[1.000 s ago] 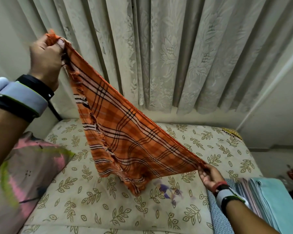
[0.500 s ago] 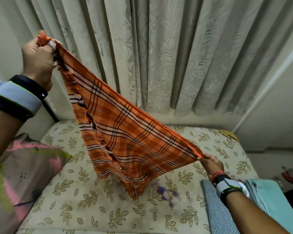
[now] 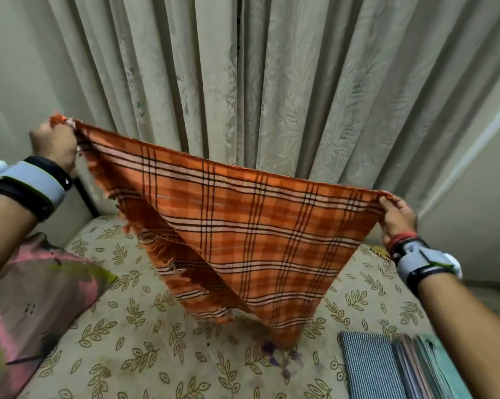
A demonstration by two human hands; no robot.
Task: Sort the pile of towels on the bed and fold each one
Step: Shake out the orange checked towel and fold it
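Note:
An orange plaid towel (image 3: 243, 231) with frayed fringe hangs stretched in the air above the bed (image 3: 156, 355). My left hand (image 3: 56, 145) grips its upper left corner, raised at the left. My right hand (image 3: 397, 217) pinches the opposite corner at the right, a little lower. The cloth is doubled and droops to a point just over the leaf-patterned sheet. Folded towels lie at the bottom right: a dark patterned one (image 3: 369, 367), a striped one (image 3: 410, 367) and a teal one (image 3: 441, 370), partly hidden by my right forearm.
A pink and green pillow (image 3: 38, 306) lies at the bed's left side. Pale floral curtains (image 3: 272, 82) hang behind the bed. A wall corner stands at the right, with floor beyond the bed edge.
My left hand has dropped and my right hand has risen and moved right, so the towel's top edge is much closer to level and the cloth is spread wider.

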